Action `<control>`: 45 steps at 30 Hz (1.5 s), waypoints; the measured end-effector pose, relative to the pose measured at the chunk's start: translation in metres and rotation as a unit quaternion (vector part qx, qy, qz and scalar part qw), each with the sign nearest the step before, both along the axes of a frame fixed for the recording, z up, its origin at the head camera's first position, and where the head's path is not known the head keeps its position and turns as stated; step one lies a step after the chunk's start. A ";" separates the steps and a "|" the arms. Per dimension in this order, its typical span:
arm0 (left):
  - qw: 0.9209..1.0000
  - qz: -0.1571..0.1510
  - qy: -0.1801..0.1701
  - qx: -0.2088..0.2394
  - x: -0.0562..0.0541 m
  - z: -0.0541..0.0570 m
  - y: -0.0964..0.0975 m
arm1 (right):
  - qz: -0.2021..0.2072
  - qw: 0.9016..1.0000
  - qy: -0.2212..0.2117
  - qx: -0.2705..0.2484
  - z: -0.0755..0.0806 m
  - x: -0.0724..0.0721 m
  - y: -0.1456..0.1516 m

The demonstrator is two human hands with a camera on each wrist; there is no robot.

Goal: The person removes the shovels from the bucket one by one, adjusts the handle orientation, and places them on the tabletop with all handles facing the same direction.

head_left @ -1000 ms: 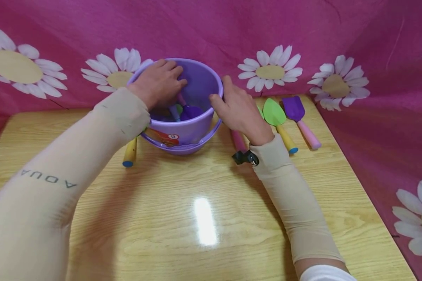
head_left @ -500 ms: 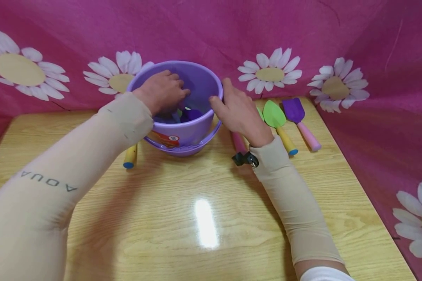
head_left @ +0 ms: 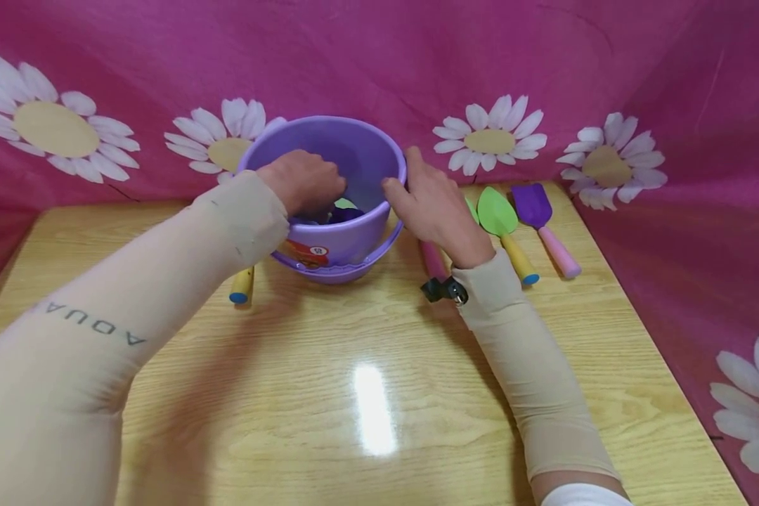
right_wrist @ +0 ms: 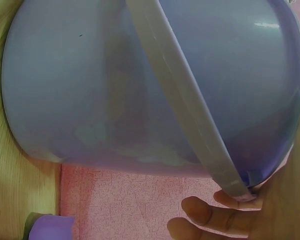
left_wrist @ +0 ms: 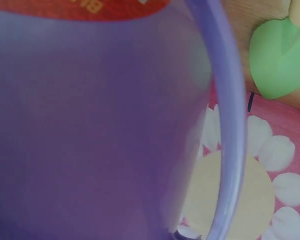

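Observation:
A purple toy bucket (head_left: 335, 242) stands on the table, its purple carrying handle (head_left: 348, 270) hanging low across the front. My left hand (head_left: 305, 184) reaches down inside it; the fingertips are hidden, so what they hold cannot be seen. Beside that hand, a dark purple piece (head_left: 348, 214) and a bit of green show in the bucket. My right hand (head_left: 439, 204) grips the rim at the right, thumb over the edge and fingers along the outside. The right wrist view shows the bucket wall (right_wrist: 90, 90) close up with several fingers (right_wrist: 205, 215) past the handle.
Right of the bucket lie a green toy trowel (head_left: 497, 212) with a yellow handle and a purple spade (head_left: 533, 204) with a pink one. A dark pink handle (head_left: 431, 258) lies under my right wrist. One yellow handle (head_left: 242, 284) pokes out at the left.
My left hand has sunk deeper into the bucket, its fingers more hidden. My right hand keeps its hold on the rim. The head view has shifted slightly.

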State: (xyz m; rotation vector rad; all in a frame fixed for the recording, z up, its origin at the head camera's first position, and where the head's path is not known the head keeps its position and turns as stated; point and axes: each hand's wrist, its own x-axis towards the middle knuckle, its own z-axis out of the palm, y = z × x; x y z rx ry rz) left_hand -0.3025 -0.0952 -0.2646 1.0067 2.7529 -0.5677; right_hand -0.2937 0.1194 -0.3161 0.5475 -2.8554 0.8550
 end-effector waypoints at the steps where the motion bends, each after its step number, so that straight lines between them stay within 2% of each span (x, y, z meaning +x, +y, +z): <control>1: 1.000 0.008 -0.003 0.000 0.001 -0.001 -0.001 | 0.001 1.000 0.000 -0.001 0.000 0.000 -0.001; 6: 1.000 0.024 -0.012 -0.001 0.006 -0.002 -0.005 | 0.004 1.000 0.001 0.003 0.000 0.001 -0.005; 10: 1.000 0.011 -0.002 -0.003 0.010 0.001 -0.009 | 0.007 1.000 0.001 0.004 -0.001 0.001 -0.007; 15: 1.000 0.005 0.012 0.000 0.015 0.009 -0.014 | 0.009 1.000 -0.002 0.002 -0.001 0.001 -0.007; 24: 0.999 0.047 -0.013 -0.009 0.023 0.029 -0.026 | -0.003 1.000 -0.005 -0.003 0.000 0.004 -0.008; 27: 0.998 0.056 -0.012 -0.005 0.025 0.036 -0.032 | -0.006 1.000 -0.006 -0.003 0.001 0.004 -0.007; 34: 0.999 0.034 0.025 0.000 0.033 0.050 -0.050 | -0.008 1.000 -0.008 -0.004 0.000 0.004 -0.004; 37: 0.998 0.028 0.044 0.019 0.038 0.054 -0.060 | -0.009 1.000 -0.005 -0.001 0.000 0.004 -0.004; 45: 0.991 0.005 0.111 0.078 0.047 0.055 -0.088 | -0.011 1.000 0.005 0.003 0.000 0.001 -0.004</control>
